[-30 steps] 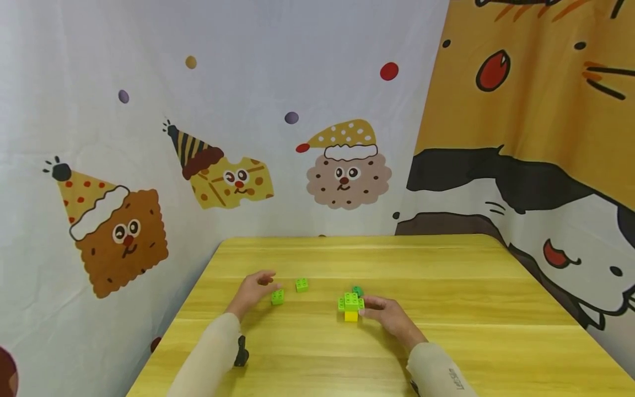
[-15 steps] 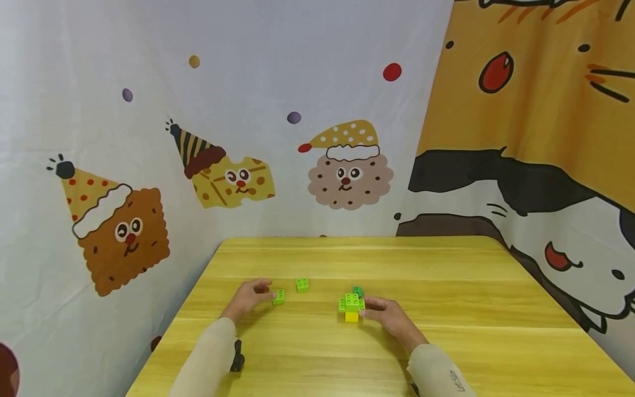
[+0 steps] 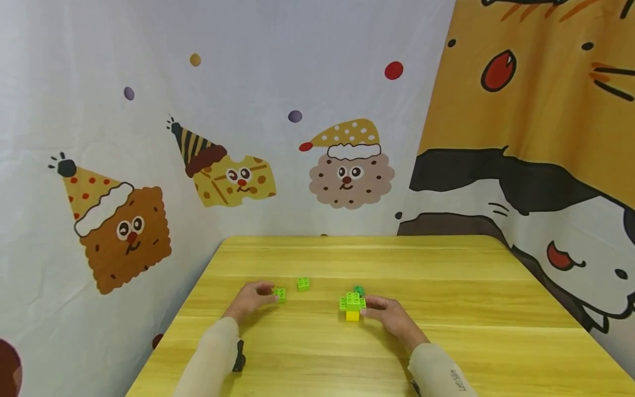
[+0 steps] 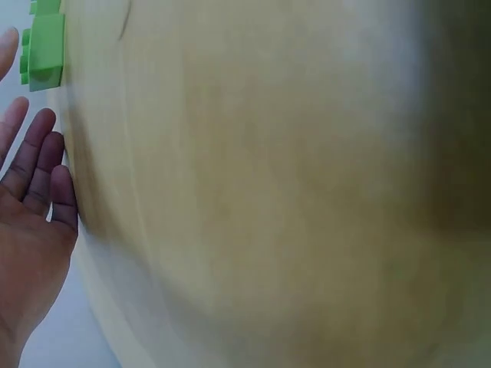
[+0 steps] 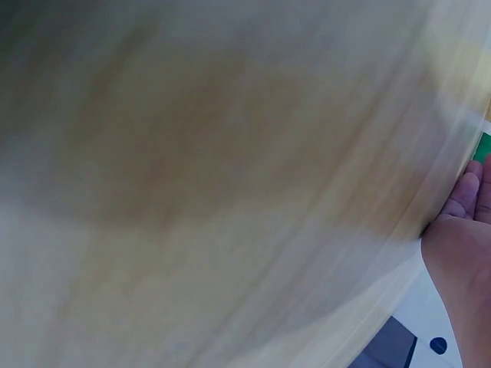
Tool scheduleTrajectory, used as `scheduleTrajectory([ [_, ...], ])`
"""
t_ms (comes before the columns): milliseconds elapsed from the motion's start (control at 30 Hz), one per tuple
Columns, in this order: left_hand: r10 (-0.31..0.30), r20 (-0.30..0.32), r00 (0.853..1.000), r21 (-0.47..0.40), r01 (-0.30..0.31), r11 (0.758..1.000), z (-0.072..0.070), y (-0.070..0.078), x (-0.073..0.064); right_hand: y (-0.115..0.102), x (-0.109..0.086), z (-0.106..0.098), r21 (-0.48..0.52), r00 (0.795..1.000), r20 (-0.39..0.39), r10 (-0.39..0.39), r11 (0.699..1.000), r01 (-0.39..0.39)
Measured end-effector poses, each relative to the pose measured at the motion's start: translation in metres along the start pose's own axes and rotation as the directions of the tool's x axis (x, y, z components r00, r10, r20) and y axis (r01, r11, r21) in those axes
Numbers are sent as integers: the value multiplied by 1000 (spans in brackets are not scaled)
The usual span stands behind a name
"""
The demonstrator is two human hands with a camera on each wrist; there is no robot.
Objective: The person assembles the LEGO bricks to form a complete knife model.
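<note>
My left hand point(image 3: 249, 300) is beside a light green toy building brick point(image 3: 280, 295), its thumb tip at the brick's left edge and its fingers spread behind. In the left wrist view those fingers point(image 4: 38, 161) are extended, short of the brick. A second light green brick point(image 3: 303, 284) lies a little farther back. My right hand point(image 3: 392, 317) pinches the right side of a small brick build point(image 3: 353, 301), light green on top with a yellow brick below. Behind the build is a dark green piece point(image 3: 359, 289), partly hidden. The right wrist view cuts off most of the fingers.
The wooden table point(image 3: 317, 353) carries all the bricks. Behind and beside it hangs a cloth point(image 3: 238, 66) printed with cartoon figures. A black strap part point(image 3: 239, 357) shows at the left sleeve.
The left hand has drawn back and lowered beside the nearer green brick, then edged toward it. The right hand and the build keep their place.
</note>
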State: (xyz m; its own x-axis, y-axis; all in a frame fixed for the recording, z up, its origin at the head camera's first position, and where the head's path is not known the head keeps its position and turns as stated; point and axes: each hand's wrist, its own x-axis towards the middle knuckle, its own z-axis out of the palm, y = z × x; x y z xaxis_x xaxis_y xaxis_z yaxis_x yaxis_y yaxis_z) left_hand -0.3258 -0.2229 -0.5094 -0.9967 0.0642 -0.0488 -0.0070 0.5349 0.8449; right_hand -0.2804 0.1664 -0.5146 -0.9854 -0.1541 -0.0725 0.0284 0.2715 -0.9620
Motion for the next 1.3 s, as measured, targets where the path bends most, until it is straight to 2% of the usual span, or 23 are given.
scheduleTrajectory([
  [267,7,10,1000,15,-7,1000,1,3,-2,-1,0,0,-12,1000,-9,-2,1000,2],
  [533,12,-10,1000,37,-12,999,4,7,-1,-1,0,0,-17,1000,-11,1,1000,-1],
  [1033,33,-29,999,63,-31,998,7,3,2,0,0,-1,-14,1000,-8,8,1000,-8],
  [1300,24,-26,999,44,-23,999,6,3,6,1,2,0,-18,1000,-14,18,1000,-18],
])
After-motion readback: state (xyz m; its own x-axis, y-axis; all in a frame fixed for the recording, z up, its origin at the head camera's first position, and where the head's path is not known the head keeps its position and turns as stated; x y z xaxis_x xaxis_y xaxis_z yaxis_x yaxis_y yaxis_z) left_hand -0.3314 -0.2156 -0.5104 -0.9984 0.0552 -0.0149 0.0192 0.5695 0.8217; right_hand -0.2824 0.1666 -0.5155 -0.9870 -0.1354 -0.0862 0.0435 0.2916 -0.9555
